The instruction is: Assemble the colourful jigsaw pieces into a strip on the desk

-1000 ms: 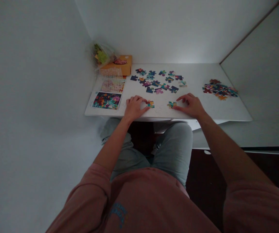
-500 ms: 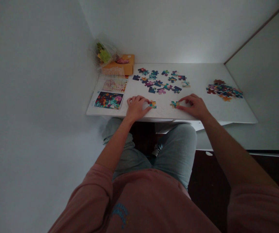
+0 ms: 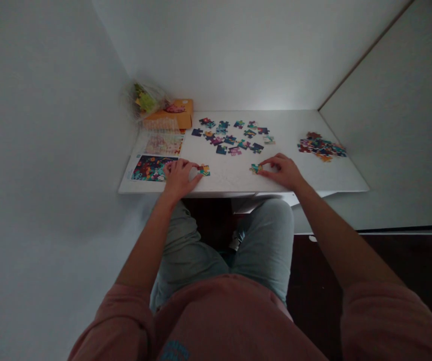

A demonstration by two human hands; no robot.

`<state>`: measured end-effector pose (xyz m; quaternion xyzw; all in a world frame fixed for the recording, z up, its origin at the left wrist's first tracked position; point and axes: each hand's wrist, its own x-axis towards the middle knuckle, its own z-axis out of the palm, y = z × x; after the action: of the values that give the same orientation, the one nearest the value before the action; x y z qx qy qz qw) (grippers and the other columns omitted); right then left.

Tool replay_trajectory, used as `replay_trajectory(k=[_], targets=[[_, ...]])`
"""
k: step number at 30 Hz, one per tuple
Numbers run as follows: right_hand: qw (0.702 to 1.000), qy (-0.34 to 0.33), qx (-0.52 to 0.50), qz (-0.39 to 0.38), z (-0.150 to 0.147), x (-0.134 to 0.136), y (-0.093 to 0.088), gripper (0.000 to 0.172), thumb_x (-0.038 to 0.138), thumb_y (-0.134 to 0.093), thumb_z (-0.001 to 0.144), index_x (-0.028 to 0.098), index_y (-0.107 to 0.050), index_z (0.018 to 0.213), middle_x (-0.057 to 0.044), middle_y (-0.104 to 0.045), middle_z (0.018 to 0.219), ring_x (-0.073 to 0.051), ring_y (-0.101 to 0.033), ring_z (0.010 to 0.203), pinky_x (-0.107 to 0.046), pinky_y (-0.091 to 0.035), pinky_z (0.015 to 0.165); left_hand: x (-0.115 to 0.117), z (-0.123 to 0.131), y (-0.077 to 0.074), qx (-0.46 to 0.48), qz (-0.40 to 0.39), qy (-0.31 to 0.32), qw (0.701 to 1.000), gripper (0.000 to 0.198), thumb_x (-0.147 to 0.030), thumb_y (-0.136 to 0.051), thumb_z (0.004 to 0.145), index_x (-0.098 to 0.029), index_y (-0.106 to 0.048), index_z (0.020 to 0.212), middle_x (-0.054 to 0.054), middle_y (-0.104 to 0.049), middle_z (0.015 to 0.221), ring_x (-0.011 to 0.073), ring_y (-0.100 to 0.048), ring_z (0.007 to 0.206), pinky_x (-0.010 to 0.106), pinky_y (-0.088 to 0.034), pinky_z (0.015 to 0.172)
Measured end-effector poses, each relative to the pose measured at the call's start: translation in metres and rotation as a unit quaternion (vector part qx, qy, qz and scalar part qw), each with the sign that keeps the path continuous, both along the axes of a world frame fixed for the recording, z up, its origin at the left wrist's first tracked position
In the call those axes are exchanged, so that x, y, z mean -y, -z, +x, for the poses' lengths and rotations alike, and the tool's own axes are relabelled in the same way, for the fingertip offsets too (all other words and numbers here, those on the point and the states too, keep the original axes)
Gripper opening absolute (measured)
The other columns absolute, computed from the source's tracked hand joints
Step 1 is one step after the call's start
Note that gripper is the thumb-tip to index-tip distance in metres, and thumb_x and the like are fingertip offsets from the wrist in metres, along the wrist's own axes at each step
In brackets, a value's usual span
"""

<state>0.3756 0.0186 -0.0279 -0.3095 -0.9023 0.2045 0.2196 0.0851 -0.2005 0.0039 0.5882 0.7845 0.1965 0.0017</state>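
Left hand (image 3: 178, 176) touching orange piece (image 3: 203, 170); right hand (image 3: 281, 171) touching teal piece (image 3: 254, 168).

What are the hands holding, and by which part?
Nothing is lifted. The left hand touches the left edge of one puzzle piece flat on the table; the right hand touches the right edge of a second piece.

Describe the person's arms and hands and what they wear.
The left hand and right hand are bare: no gloves, and in this dim light no ring or watch shows. The forearms are bare too. The left sleeve and right sleeve are salmon-pink and loose, ending near the elbows.
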Motion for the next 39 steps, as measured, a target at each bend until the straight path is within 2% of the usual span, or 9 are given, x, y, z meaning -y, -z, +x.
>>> replay_trajectory(k=[5,11,16,30,39], targets=[[1.0,0.012,-0.003,-0.015,-0.002,-0.001,0.001,0.031,0.056,-0.065,0.073,0.038,-0.066,0.099,-0.007,-0.055,0.088,-0.024,-0.053,0.076,-0.043,-0.044,0.073,0.006,0.004,-0.003,-0.009,0.001,-0.01,1.0,0.033,-0.042,-0.04,0.087,-0.034,-0.053,0.117,0.006,-0.05,0.12,0.0273,-0.039,0.115,0.049,-0.018,0.103],[1.0,0.01,-0.022,-0.01,-0.002,-0.002,0.002,0.028,0.055,-0.067,0.072,0.039,-0.066,0.096,-0.007,-0.055,0.088,-0.024,-0.054,0.072,-0.044,-0.045,0.068,0.006,0.008,-0.01,0.013,-0.01,-0.01,1.0,0.036,-0.043,-0.037,0.087,-0.035,-0.053,0.119,0.007,-0.049,0.123,0.0305,-0.038,0.117,0.052,-0.018,0.102],[1.0,0.02,-0.01,-0.018,-0.004,-0.001,0.0,0.027,0.053,-0.069,0.07,0.041,-0.066,0.095,-0.006,-0.055,0.088,-0.025,-0.055,0.075,-0.045,-0.046,0.071,0.008,0.008,-0.011,-0.013,-0.009,-0.015,1.0,0.037,-0.042,-0.034,0.088,-0.035,-0.052,0.119,0.005,-0.049,0.123,0.0286,-0.039,0.117,0.049,-0.018,0.105],[0.999,0.028,0.003,-0.018,-0.005,0.0,-0.006,0.028,0.052,-0.069,0.07,0.042,-0.065,0.096,-0.004,-0.059,0.092,-0.026,-0.056,0.079,-0.045,-0.044,0.076,0.008,0.011,-0.021,-0.028,-0.007,-0.017,0.999,0.036,-0.038,-0.041,0.085,-0.045,-0.051,0.119,0.002,-0.054,0.119,0.0306,-0.043,0.113,0.052,-0.024,0.099],[0.999,0.034,-0.002,-0.023,-0.006,0.002,-0.009,0.022,0.052,-0.063,0.076,0.042,-0.065,0.096,-0.004,-0.059,0.088,-0.026,-0.055,0.08,-0.045,-0.044,0.078,0.006,0.015,-0.025,-0.043,-0.012,-0.032,0.999,0.035,-0.038,-0.038,0.086,-0.042,-0.055,0.116,0.002,-0.055,0.116,0.0284,-0.044,0.111,0.049,-0.023,0.101]])
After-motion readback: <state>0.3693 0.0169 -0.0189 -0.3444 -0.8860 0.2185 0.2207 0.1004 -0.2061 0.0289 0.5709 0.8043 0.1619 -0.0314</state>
